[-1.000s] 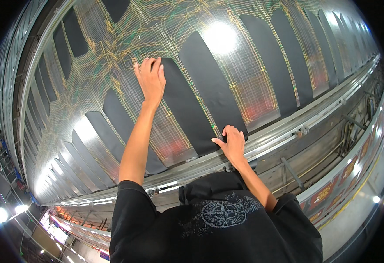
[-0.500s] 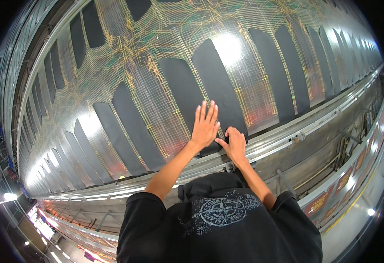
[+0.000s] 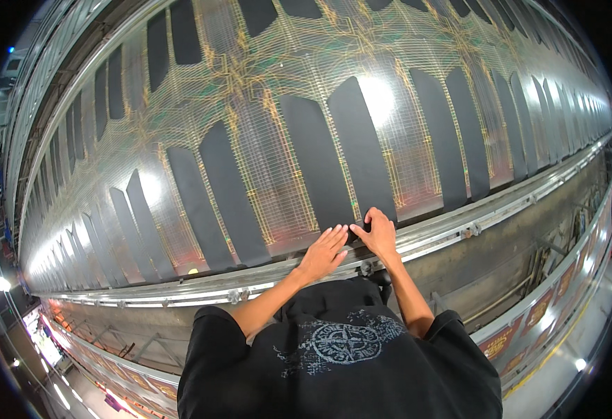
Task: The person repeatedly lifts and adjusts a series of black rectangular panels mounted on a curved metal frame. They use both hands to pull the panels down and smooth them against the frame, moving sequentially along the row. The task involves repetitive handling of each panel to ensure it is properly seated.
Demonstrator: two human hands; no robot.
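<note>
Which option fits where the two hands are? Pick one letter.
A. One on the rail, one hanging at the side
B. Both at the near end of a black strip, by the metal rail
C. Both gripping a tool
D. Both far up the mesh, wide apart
B: the left hand and right hand lie side by side at the lower end of a black strip, just above the metal rail.

shirt (image 3: 341, 356): black, short sleeves | chest print: grey round emblem | forearms bare

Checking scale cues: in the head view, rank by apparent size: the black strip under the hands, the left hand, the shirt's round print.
1. black strip, clearly largest.
2. round print, though it sits nearer the camera.
3. left hand, close to the print; unsure.
</note>
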